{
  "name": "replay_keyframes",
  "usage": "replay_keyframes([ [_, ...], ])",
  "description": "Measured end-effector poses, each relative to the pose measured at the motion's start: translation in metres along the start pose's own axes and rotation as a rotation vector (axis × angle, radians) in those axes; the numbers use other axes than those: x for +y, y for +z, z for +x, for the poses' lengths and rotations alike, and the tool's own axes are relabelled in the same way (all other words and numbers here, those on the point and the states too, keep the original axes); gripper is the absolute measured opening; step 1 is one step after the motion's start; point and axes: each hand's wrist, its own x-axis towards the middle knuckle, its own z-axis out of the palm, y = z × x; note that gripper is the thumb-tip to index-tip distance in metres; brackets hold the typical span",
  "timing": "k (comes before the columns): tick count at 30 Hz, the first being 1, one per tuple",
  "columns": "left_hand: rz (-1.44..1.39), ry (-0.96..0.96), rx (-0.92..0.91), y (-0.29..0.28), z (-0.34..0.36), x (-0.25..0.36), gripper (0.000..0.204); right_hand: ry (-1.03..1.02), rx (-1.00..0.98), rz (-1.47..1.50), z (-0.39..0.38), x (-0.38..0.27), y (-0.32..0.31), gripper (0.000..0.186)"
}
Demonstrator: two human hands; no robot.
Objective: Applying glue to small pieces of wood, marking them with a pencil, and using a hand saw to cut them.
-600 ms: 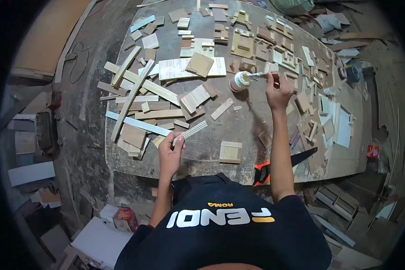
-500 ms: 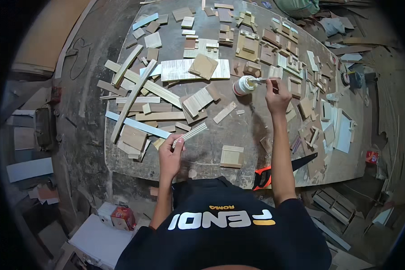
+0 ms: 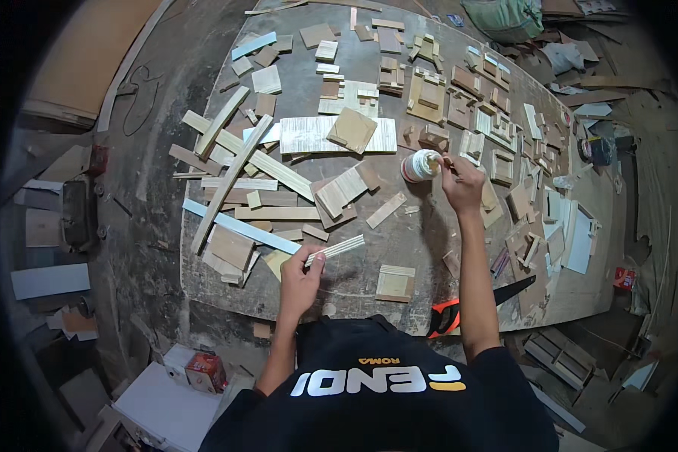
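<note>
My left hand [image 3: 300, 285] grips a short, pale wooden strip [image 3: 345, 247] with grooves along its length, held slanting above the table. Over the mouth of an open white jar [image 3: 414, 169], the fingers of my right hand [image 3: 464, 185] pinch a thin stick. Its pale tip is at or inside the jar's opening; how deep it goes, I cannot tell. A small square wooden block [image 3: 395, 283] lies on the table between my forearms. Close to my left hand are a long light-blue strip [image 3: 256, 232] and a brown wooden board [image 3: 231, 248].
A handsaw with an orange-and-black handle [image 3: 444, 317] lies at the near edge, partly beneath my right forearm. Several small wooden assemblies [image 3: 428, 94] stand in rows at the far right. Long wooden strips [image 3: 233, 181] are piled on the left, beside a wide pale board [image 3: 301, 135].
The stick in my right hand has gone from beside the jar's rim down to its mouth. My left hand still holds the grooved strip. The whole view has shifted slightly.
</note>
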Motion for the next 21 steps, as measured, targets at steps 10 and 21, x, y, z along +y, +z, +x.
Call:
replay_keyframes([
  [10,0.036,0.011,0.038,-0.005,-0.013,0.0,0.014,-0.06,0.114,-0.008,-0.034,0.012,0.019,0.011],
  [21,0.048,0.078,0.06,-0.007,-0.018,-0.006,0.014,-0.019,0.102,-0.029,-0.03,0.0,0.004,0.009],
])
